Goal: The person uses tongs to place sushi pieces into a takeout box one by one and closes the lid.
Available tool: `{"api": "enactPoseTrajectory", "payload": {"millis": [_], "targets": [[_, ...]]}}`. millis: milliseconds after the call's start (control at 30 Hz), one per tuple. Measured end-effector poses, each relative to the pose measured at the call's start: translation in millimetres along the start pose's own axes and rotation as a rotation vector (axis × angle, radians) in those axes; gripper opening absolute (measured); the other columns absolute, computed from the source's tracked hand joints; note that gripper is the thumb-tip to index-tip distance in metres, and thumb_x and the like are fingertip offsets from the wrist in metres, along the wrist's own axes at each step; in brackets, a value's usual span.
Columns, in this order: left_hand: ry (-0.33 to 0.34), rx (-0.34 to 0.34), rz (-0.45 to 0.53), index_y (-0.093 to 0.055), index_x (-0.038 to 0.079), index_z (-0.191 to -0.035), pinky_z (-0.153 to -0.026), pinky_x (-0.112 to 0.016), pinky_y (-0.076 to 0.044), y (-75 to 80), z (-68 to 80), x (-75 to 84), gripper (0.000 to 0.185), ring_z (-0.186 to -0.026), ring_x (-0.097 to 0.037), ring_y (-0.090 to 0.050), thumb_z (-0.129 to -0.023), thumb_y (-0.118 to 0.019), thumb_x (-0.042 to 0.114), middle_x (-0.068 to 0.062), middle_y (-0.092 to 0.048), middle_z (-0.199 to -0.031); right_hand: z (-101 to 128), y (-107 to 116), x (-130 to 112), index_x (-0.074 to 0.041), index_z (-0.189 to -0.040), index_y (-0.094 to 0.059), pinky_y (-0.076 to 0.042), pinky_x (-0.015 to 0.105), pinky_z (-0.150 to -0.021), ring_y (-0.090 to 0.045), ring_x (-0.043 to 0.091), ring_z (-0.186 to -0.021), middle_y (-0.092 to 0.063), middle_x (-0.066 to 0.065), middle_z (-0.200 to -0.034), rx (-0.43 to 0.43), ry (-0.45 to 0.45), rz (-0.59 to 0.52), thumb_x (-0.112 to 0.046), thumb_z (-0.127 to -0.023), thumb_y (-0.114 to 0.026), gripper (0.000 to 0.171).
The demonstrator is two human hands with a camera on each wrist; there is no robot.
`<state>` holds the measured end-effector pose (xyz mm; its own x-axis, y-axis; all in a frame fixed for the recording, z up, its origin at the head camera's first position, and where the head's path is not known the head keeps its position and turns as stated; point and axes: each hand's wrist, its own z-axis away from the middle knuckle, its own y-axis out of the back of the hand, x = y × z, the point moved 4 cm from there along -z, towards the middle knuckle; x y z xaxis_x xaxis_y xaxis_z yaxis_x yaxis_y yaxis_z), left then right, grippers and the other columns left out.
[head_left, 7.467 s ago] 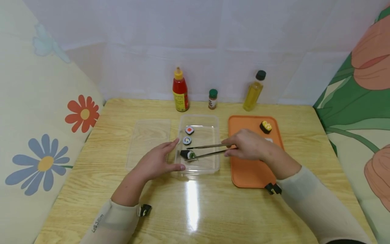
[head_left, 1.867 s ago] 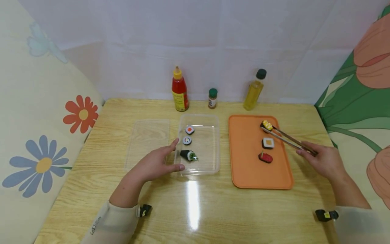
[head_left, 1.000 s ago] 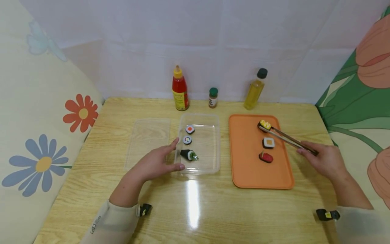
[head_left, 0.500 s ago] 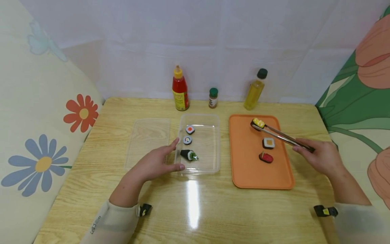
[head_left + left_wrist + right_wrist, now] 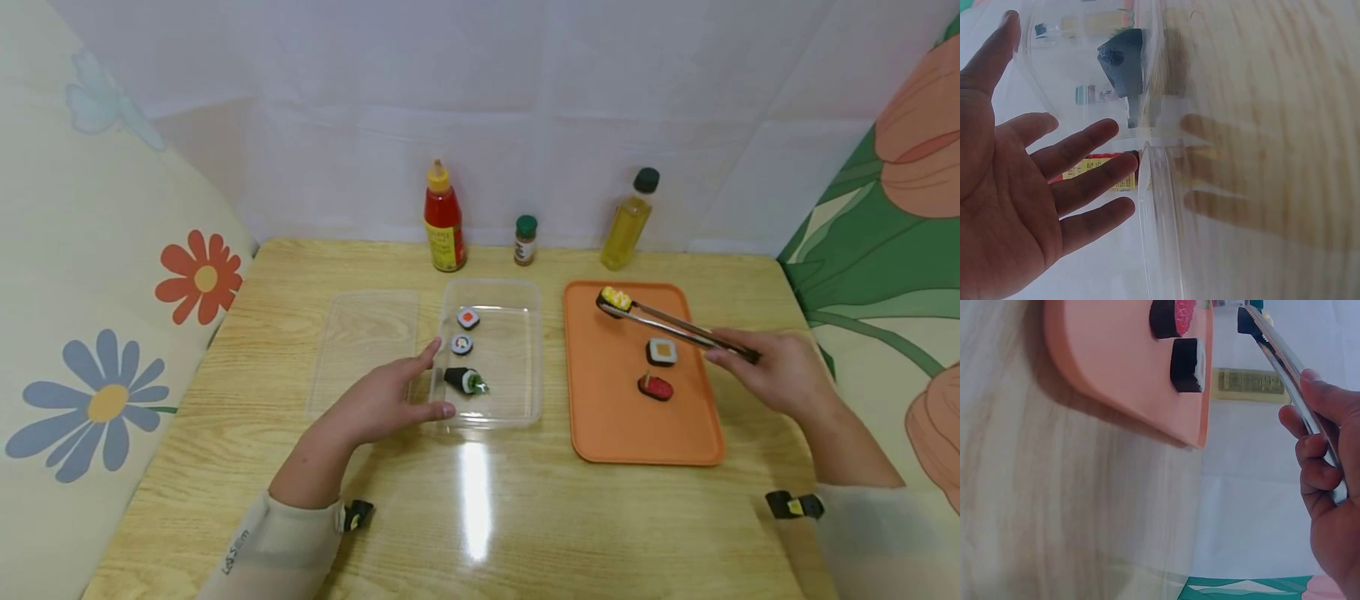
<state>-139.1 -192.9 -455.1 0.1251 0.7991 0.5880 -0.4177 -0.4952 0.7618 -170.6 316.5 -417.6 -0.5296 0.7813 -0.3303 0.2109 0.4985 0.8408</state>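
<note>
My right hand [image 5: 776,367] grips metal tongs [image 5: 675,327], whose tips pinch a yellow-topped sushi piece [image 5: 615,300]. In the right wrist view that sushi is raised off the orange tray [image 5: 615,417]. A square roll [image 5: 662,352] and a red-topped sushi piece [image 5: 656,387] lie on the tray. My left hand [image 5: 382,404] rests with fingers spread at the left side of a clear plastic container [image 5: 525,400]; in the left wrist view its palm faces the container. Inside are an orange-centred roll [image 5: 468,317], a round roll [image 5: 461,343] and a dark cone-shaped hand roll [image 5: 463,380].
A clear lid [image 5: 367,333] lies left of the container, partly behind my left hand. Along the back stand a red sauce bottle [image 5: 446,225], a small green-capped jar [image 5: 525,242] and an oil bottle [image 5: 628,221]. White cloth hangs behind the table.
The tongs earlier were at the hand roll in the container, then moved to the yellow-topped sushi on the tray. They have lifted it and carried it left. My left hand stays put.
</note>
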Motion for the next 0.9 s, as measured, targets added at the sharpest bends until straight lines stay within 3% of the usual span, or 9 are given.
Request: {"api": "enactPoseTrajectory", "payload": {"millis": [467,600,900], "targets": [[-0.003,-0.001,0.006,-0.017,0.026,-0.168,-0.118,-0.061,-0.032,-0.9,-1.7,-0.6,0.116,-0.148,-0.038,-0.040,-0.079,-0.070,0.079,-0.012,-0.054,-0.153,-25.9,-1.6,-15.4,-0.002,-0.116,-0.079,-0.028,0.019,-0.043,-0.031,-0.003,-0.045,-0.066,-0.006,-0.064,-0.040,0.054,-0.068,-0.008,-0.080,-0.089,0.038],[-0.006,0.002,0.008,-0.018,0.026,-0.168,-0.118,-0.061,-0.033,-0.7,-1.4,-0.5,0.115,-0.147,-0.039,-0.040,-0.080,-0.070,0.078,-0.012,-0.054,-0.152,-34.5,-4.1,-21.1,-0.004,-0.115,-0.080,-0.029,0.020,-0.044,-0.030,-0.004,-0.045,-0.073,0.000,-0.071,-0.049,0.073,-0.065,-0.010,-0.078,-0.091,0.039],[-0.007,0.003,0.004,-0.017,0.025,-0.168,-0.117,-0.062,-0.033,-1.1,-1.2,-1.5,0.114,-0.147,-0.040,-0.040,-0.082,-0.071,0.075,-0.014,-0.054,-0.152,-49.8,-13.7,-33.5,-0.006,-0.116,-0.080,-0.029,0.020,-0.042,-0.023,-0.008,-0.041,-0.073,-0.005,-0.070,-0.097,0.110,-0.111,-0.011,-0.082,-0.089,0.035]]}}
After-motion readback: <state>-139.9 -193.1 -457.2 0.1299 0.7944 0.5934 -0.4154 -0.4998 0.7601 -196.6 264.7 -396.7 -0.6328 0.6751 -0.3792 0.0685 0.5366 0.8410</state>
